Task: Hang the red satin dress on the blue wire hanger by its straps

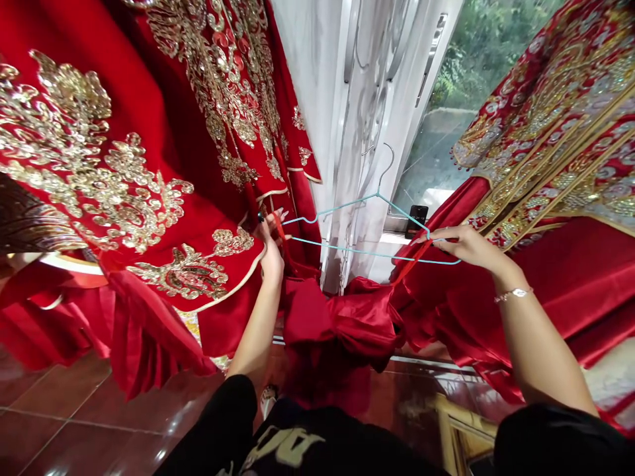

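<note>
A light-blue wire clothes hanger (357,251) with a metal hook spans the space between my hands. At its left end my left hand (270,246) is closed around a red strap (278,225), the fingertips by the wire. My right hand (464,246) pinches another red strap (413,262) at the hanger's right shoulder. Both straps lead down toward a red satin garment (362,317) that hangs in folds below the hanger. Its lower part lies in shadow.
Red garments with gold embroidery hang at left (198,192) and right (555,132). Behind are a white curtain (364,225), a window (476,59) and a phone (417,220) on the sill. A wooden frame (449,423) stands on the tiled floor (99,423).
</note>
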Motion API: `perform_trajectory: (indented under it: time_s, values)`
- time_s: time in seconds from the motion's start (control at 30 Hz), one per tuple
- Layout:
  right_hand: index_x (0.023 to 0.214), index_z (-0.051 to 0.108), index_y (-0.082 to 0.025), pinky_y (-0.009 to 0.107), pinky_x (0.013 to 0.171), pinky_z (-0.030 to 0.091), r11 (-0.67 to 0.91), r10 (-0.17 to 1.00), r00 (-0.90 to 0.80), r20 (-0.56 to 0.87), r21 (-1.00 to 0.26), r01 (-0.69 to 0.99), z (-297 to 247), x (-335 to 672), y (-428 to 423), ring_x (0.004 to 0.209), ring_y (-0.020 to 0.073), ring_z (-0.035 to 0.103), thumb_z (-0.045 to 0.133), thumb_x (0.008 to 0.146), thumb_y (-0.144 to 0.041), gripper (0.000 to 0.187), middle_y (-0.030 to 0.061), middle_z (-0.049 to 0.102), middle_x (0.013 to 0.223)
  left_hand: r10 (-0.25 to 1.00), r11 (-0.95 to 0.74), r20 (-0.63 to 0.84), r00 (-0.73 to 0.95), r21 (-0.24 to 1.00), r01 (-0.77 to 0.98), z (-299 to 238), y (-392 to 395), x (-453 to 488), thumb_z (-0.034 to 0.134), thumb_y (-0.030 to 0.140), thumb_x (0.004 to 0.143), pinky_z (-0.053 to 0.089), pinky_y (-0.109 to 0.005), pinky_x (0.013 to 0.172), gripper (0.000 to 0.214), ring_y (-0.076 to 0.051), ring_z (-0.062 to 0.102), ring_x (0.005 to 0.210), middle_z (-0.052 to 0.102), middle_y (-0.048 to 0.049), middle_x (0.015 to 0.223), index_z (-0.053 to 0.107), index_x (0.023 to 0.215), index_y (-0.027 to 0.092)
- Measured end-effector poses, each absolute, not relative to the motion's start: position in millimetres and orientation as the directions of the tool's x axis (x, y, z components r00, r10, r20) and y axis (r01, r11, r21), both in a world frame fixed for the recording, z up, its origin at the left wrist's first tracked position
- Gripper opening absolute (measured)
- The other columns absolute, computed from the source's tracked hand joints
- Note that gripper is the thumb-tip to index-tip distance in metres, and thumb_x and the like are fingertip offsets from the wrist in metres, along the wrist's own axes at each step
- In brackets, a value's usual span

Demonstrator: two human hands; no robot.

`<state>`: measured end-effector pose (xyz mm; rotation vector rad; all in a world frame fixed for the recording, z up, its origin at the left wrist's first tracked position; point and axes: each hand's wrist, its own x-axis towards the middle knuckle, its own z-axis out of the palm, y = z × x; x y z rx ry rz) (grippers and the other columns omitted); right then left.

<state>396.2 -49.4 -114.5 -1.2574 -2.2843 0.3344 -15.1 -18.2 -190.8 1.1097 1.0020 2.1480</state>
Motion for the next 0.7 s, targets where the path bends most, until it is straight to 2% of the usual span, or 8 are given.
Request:
perform_trajectory:
  time_s: [0.13,0.27,0.43,0.6,0.7]
  values:
    - [0.097,0.081,-0.023,0.034,0.088,0.057,0.552,0.833,-0.441,0.333,-0.445,0.705,-116.6,396.4,-47.1,0.097,0.0250,0.074,0.054,0.086,-0.034,0.031,0.0053,0.080,0.099,0.754,-0.532,0.383,-0.534,0.833,-0.153,-175.9,-4.5,-12.1,0.044,0.055,0.096,0.062,-0.027,0.063,0.049,-0.031,0.063,0.125,0.070,-0.0186,0.127,0.069,0.105,0.015]
    - [0.096,0.081,-0.023,0.036,0.092,0.056,0.539,0.842,-0.431,0.326,-0.455,0.709,-118.3,394.4,-46.6,0.100,0.0255,0.073,0.054,0.085,-0.031,0.030,0.0048,0.080,0.099,0.782,-0.488,0.337,-0.524,0.854,-0.179,-164.2,-1.2,-9.2,0.045,0.056,0.095,0.060,-0.025,0.060,0.052,-0.029,0.072,0.110,0.076,-0.0203,0.110,0.070,0.094,0.010]
    - [0.095,0.081,-0.023,0.033,0.087,0.056,0.522,0.851,-0.397,0.344,-0.479,0.705,-120.6,390.2,-44.4,0.096,0.0238,0.073,0.056,0.082,-0.030,0.029,0.0042,0.080,0.100,0.821,-0.479,0.399,-0.409,0.870,-0.113,-152.7,-10.1,1.1,0.050,0.059,0.093,0.060,-0.027,0.061,0.056,-0.026,0.076,0.090,0.077,-0.0170,0.089,0.071,0.079,0.010]
    - [0.093,0.081,-0.021,0.035,0.091,0.055,0.551,0.834,-0.428,0.348,-0.499,0.669,-124.0,385.1,-42.3,0.096,0.0243,0.073,0.053,0.082,-0.032,0.031,0.0056,0.080,0.096,0.859,-0.433,0.451,-0.242,0.893,0.125,-141.5,-15.5,10.1,0.047,0.053,0.098,0.059,-0.031,0.062,0.054,-0.025,0.073,0.079,0.070,-0.0109,0.068,0.067,0.066,0.014]
    - [0.093,0.080,-0.021,0.035,0.089,0.055,0.564,0.825,-0.437,0.357,-0.494,0.661,-128.4,380.9,-40.7,0.094,0.0243,0.072,0.054,0.083,-0.033,0.031,0.0065,0.080,0.093,0.814,-0.460,0.551,-0.184,0.804,0.376,-133.7,-20.7,4.4,0.060,0.044,0.093,0.057,-0.033,0.076,0.043,-0.030,0.070,0.094,0.064,-0.0091,0.067,0.061,0.059,0.019]
